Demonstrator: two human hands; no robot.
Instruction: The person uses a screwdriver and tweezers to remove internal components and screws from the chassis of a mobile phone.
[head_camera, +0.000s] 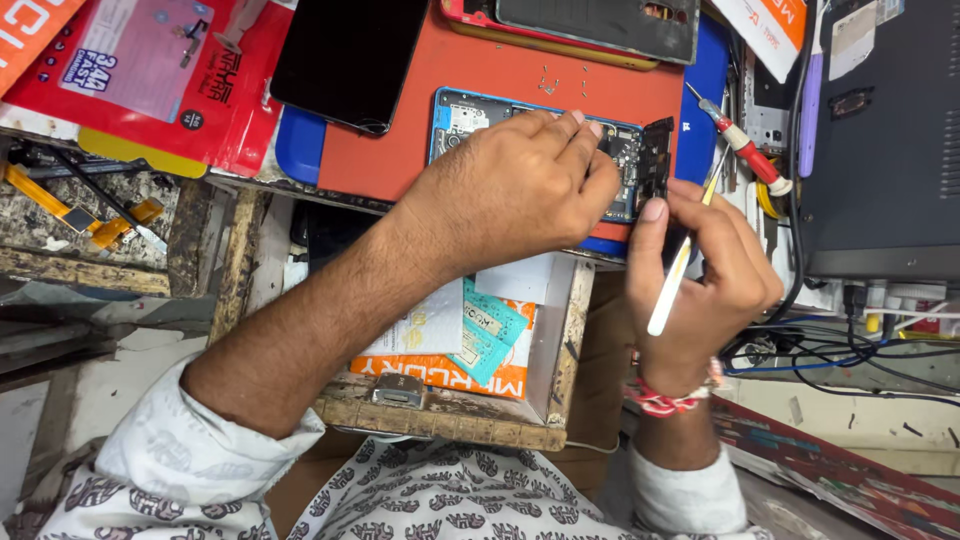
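Note:
An opened blue-framed phone (462, 120) lies face down on an orange mat (500, 70), its circuit board exposed. My left hand (515, 190) rests on top of the phone, fingers curled over its right half. My right hand (705, 275) is just right of it, holding a black cover piece (655, 160) lifted upright at the phone's right end, together with a white tweezer-like tool (672, 290) that runs down through the palm.
A black phone screen (345, 55) lies at the mat's upper left and a red-framed phone (590, 25) at the top. A red-handled screwdriver (745, 150) lies to the right beside a dark box (880, 140) and cables. An open wooden drawer (450, 400) holds papers below.

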